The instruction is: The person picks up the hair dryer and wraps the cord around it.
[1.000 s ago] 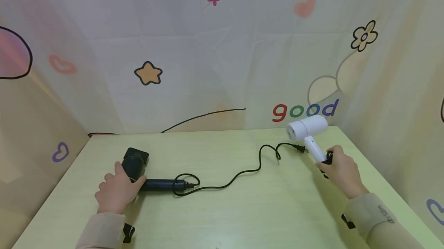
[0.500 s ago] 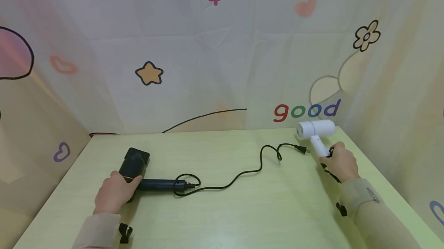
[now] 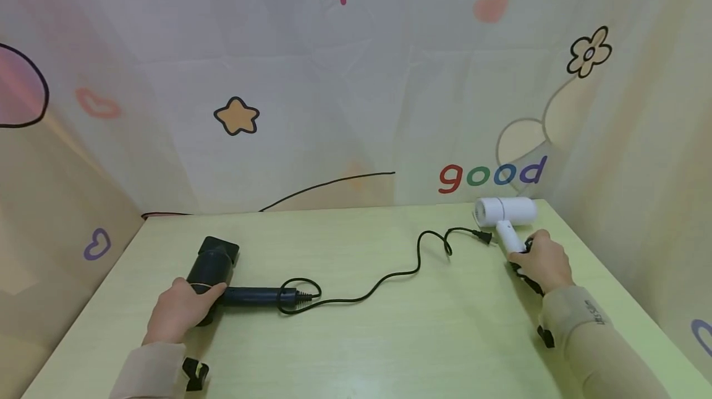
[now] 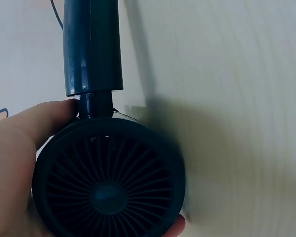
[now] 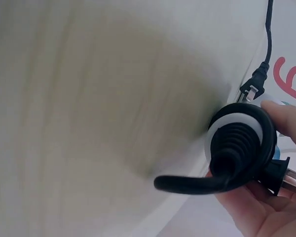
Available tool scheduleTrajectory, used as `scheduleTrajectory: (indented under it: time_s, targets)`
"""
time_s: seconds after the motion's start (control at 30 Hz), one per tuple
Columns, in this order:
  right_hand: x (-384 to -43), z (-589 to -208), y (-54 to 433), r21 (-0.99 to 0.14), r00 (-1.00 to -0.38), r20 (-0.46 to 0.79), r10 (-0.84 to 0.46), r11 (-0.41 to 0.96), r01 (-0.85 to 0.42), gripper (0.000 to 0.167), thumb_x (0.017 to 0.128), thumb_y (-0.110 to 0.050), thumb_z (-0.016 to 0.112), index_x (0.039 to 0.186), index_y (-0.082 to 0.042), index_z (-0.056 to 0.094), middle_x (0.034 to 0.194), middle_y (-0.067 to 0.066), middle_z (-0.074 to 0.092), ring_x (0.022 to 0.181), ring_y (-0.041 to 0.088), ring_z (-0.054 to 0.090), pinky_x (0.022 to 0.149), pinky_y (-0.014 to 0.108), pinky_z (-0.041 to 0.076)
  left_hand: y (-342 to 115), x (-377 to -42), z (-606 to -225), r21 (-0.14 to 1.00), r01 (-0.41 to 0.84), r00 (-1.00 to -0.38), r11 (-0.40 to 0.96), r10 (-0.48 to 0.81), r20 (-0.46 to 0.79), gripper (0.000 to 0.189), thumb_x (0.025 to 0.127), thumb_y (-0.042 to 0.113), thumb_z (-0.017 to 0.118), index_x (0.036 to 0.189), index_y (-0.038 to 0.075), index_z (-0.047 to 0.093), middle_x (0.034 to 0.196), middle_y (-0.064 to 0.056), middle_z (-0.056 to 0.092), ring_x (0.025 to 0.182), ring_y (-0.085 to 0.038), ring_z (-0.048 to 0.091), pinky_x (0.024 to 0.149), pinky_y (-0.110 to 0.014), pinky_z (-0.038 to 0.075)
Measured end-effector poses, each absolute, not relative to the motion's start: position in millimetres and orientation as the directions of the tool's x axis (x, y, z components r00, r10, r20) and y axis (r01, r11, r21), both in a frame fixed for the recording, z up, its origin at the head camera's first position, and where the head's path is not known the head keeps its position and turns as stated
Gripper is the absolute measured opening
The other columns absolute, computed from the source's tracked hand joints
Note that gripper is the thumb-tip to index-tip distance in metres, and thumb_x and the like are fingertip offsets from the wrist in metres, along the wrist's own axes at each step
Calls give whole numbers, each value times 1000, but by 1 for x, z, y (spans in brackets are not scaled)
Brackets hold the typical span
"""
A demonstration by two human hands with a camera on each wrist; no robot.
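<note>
At the table's left, a black hair dryer (image 3: 209, 268) lies with its handle (image 3: 258, 296) pointing right. My left hand (image 3: 180, 307) grips the rear of its barrel; in the left wrist view the thumb and a fingertip reach around the round slotted grille (image 4: 108, 197). At the far right corner, a white hair dryer (image 3: 507, 212) has its barrel lying sideways above its handle. Around the lower handle, my right hand (image 3: 547, 263) holds it together with its wound black cord (image 5: 192, 184) and plug (image 5: 274, 176). Whether the white dryer touches the table cannot be told.
The black dryer's cord (image 3: 384, 278) loops near its handle and runs across the table (image 3: 356, 356) to a plug (image 3: 483, 236) just left of the white dryer. A printed curtain (image 3: 311, 90) closes off the back and both sides.
My right hand has brought the white hair dryer rightward and lower toward the table's far right corner. My left hand's fingers, spread earlier, have drawn in around the black dryer, which stays in place.
</note>
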State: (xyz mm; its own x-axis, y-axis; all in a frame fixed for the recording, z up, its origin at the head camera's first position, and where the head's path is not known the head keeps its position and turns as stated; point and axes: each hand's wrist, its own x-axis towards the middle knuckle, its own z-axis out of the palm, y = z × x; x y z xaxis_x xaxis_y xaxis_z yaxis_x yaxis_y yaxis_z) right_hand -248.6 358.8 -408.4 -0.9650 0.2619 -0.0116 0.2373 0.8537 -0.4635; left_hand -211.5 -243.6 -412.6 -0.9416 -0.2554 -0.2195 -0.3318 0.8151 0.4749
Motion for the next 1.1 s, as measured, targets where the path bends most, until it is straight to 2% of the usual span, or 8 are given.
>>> scheduleTrajectory:
  time_s: [0.13,0.33,0.5,0.63,0.77,0.87,0.97,1.1]
  targets:
    - [-249,-408,361,-454,-969,-32,247,860,234,61,88,-29,62,120,14,35,103,37,54,76,34,55,57,35,44,-244,-211,-411,491,-333,-941,805,-256,-219,87,85,56,54,119,-22,33,106,-39,50,87,-42,55,69,-46,47]
    - [-250,-405,365,-422,-961,-53,273,865,269,45,100,-24,38,126,12,35,114,39,50,91,45,56,67,46,45,-244,-213,-408,515,-343,-939,786,-267,-217,83,84,52,54,117,-21,31,104,-39,48,85,-42,54,68,-45,46]
    - [-250,-405,372,-397,-953,-27,301,872,287,44,99,-25,42,122,13,46,114,36,53,95,46,56,68,47,46,-243,-211,-411,544,-344,-939,766,-275,-206,81,86,49,52,117,-21,28,103,-38,47,85,-42,54,68,-44,46]
    - [-250,-404,380,-409,-951,-19,309,865,290,44,95,-24,48,116,14,52,115,36,55,98,49,56,71,50,47,-243,-208,-413,576,-361,-932,734,-310,-189,83,86,51,53,119,-20,27,101,-37,48,82,-40,54,64,-41,45]
    - [-249,-405,388,-420,-955,20,295,869,260,39,90,-21,56,102,16,59,100,33,62,87,45,59,68,46,48,-245,-205,-416,598,-379,-922,706,-341,-182,86,85,54,54,121,-19,27,100,-35,49,80,-38,54,59,-37,44]
    - [-249,-406,392,-435,-960,28,280,868,241,37,88,-19,58,94,17,61,81,26,65,69,33,60,59,37,46,-247,-204,-419,611,-378,-921,696,-348,-173,88,85,57,53,123,-19,27,102,-35,49,80,-38,54,58,-35,43]
    - [-249,-406,394,-451,-962,-1,272,859,243,38,89,-20,57,96,18,60,74,21,65,57,21,58,54,31,43,-248,-203,-419,628,-371,-922,684,-353,-160,92,84,59,53,126,-19,26,105,-36,49,82,-39,54,59,-35,43]
    - [-249,-407,394,-456,-966,-58,250,855,248,39,91,-19,50,102,18,60,67,15,62,49,15,55,51,29,42,-248,-202,-419,637,-374,-918,674,-366,-152,96,84,60,53,130,-18,24,108,-37,48,86,-40,54,59,-35,43]
